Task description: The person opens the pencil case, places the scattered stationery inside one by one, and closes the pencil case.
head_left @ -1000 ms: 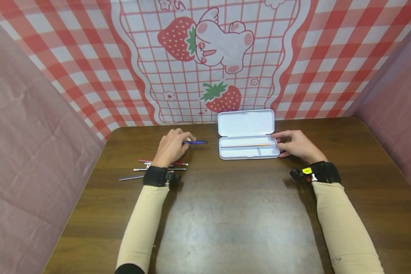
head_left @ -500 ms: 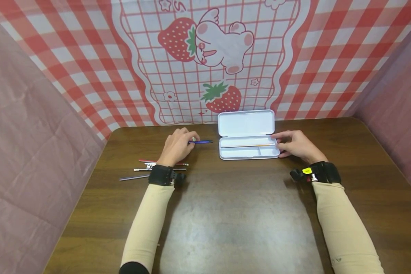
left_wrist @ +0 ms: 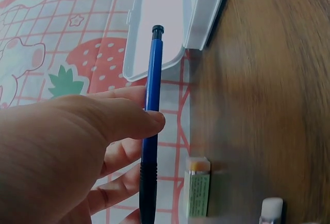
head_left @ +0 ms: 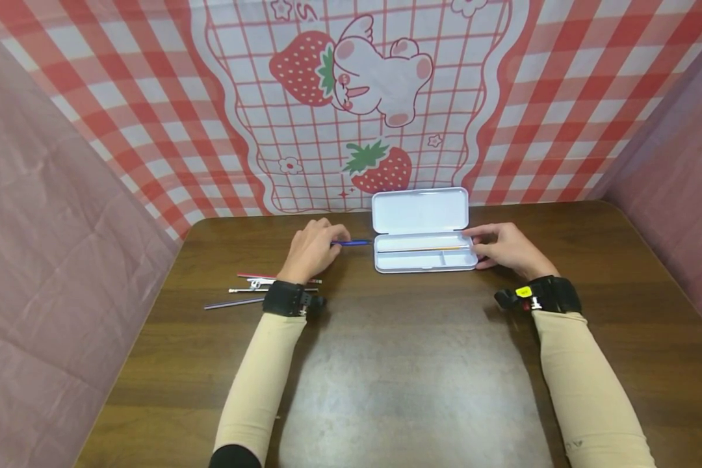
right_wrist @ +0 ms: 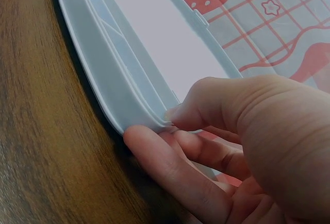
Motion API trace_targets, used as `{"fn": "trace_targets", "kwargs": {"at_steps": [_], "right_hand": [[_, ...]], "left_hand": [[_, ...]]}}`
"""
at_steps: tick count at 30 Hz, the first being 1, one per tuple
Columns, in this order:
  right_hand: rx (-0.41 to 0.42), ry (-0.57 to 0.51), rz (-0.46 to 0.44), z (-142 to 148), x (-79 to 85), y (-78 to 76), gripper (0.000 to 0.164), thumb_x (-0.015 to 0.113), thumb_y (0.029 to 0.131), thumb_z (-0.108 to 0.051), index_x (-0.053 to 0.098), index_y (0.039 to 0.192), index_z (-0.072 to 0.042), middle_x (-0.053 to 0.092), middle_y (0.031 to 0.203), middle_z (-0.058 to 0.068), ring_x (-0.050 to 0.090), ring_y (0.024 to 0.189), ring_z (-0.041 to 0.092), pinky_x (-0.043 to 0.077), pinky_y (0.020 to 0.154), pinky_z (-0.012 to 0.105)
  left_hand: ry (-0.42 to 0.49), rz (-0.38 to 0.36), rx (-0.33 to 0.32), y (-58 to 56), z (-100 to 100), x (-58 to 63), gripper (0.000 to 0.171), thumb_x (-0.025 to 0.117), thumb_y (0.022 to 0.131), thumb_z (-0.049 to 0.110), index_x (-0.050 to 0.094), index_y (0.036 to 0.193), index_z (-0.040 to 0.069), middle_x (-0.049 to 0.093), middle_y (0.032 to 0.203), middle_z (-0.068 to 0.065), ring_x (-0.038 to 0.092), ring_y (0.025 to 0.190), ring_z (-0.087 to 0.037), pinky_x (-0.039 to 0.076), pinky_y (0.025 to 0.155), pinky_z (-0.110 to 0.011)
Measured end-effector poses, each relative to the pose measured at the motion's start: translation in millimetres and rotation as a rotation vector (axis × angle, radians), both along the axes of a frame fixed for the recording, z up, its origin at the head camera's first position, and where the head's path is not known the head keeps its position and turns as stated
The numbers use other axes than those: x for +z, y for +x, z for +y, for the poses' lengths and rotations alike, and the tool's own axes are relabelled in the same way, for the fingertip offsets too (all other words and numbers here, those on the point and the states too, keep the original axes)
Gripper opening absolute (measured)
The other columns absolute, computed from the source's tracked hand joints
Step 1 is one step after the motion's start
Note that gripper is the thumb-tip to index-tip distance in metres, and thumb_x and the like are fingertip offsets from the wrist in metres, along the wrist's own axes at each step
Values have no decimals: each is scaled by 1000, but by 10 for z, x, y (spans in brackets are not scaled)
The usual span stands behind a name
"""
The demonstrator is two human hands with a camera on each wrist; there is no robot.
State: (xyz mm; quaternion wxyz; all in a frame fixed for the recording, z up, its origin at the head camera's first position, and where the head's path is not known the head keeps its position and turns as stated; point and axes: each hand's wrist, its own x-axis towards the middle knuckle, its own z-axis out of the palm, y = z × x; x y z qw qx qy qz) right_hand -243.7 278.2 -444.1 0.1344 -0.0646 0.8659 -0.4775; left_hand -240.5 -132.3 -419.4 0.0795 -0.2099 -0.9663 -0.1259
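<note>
My left hand [head_left: 314,250] pinches a blue pen [left_wrist: 153,80] between thumb and fingers. The pen has a black push button and a dark grip. In the head view it points right, its button end right at the left edge of the white pencil case [head_left: 414,268]. The case stands with its lid [head_left: 420,210] raised, and a thin yellow-orange stick [head_left: 444,248] lies inside. My right hand [head_left: 511,249] grips the case's right end, thumb over the rim and fingers outside, as the right wrist view shows.
Left of the case, partly under my left wrist, lie several pencils, including a red pencil [head_left: 248,275] and a dark pencil [head_left: 228,304]. A small white item [head_left: 255,283] is among them. A checked strawberry cloth [head_left: 304,162] hangs behind the wooden table [head_left: 409,364].
My left hand has moved right with the blue pen, bringing its end up to the case. My right hand and the case have stayed where they were.
</note>
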Motion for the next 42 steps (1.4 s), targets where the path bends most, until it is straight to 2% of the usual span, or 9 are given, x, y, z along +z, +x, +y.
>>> {"fn": "trace_targets", "kwargs": {"at_steps": [9,24,42], "right_hand": [[1,-1,4,-1,0,4,43,67,93,-10,61,136,-4,50,108,19,62,84,28,62,64,27],[-7,8,22,-3,-8,0,41,66,93,-9,62,134,-5,51,104,18,62,83,28,62,65,28],[-12,16,13,-4,-29,-6,42,66,93,-10,62,135,-7,51,105,17,63,84,30,63,66,28]], "left_hand": [[1,-18,-6,-13,120,6,21,69,91,19,72,110,28,65,104,-1,55,100,-23,51,81,-44],[0,47,-25,-20,401,-36,22,69,91,20,73,109,30,66,104,-1,58,97,-24,53,73,-44],[-24,56,-48,-13,786,-17,24,63,93,19,72,111,32,65,101,-1,57,95,-22,53,70,-42]]}}
